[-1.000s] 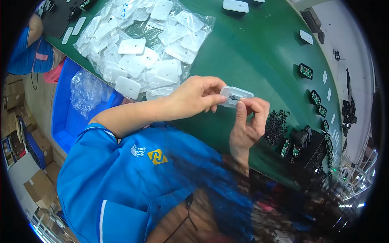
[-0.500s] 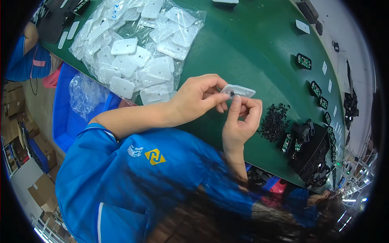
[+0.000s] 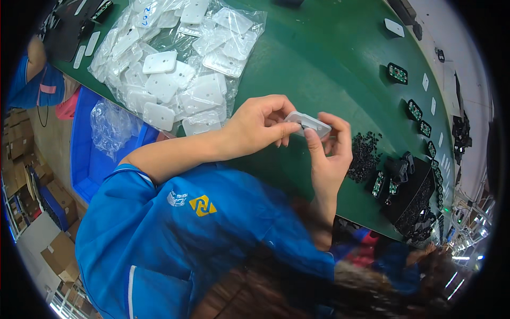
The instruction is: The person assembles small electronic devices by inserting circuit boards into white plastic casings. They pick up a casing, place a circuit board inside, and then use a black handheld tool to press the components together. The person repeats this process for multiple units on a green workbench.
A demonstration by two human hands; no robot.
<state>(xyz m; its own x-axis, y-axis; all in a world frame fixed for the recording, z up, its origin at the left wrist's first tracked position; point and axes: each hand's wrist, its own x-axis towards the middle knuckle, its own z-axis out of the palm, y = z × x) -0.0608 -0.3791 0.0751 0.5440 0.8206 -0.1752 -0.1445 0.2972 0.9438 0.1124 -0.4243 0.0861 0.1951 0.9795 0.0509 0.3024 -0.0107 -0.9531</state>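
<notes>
Above the green table, my left hand [image 3: 260,126] pinches the left end of a small white plastic cover [image 3: 320,126] between thumb and fingers. A tiny dark part shows beside the thumb tip, at the cover's hollow side; its kind is too small to tell. My right hand [image 3: 333,151] grips the right end of the cover, thumb on the near edge and fingers behind it. Close by on the right lies a pile of small black parts [image 3: 364,154]. A clear plastic bag [image 3: 241,80] with many similar white covers spreads out at the far left.
A blue bin [image 3: 82,143] with crumpled clear film stands below the table's left edge. Along the right edge lie black housings with green circuit boards [image 3: 397,73] and white strips. A black box [image 3: 406,204] stands at the near right. Another person's arm [image 3: 36,56] shows far left.
My right hand has shifted right and its fingers have spread around the cover's right end. The cover has tilted, so more of its hollow side shows. The left hand has moved slightly left.
</notes>
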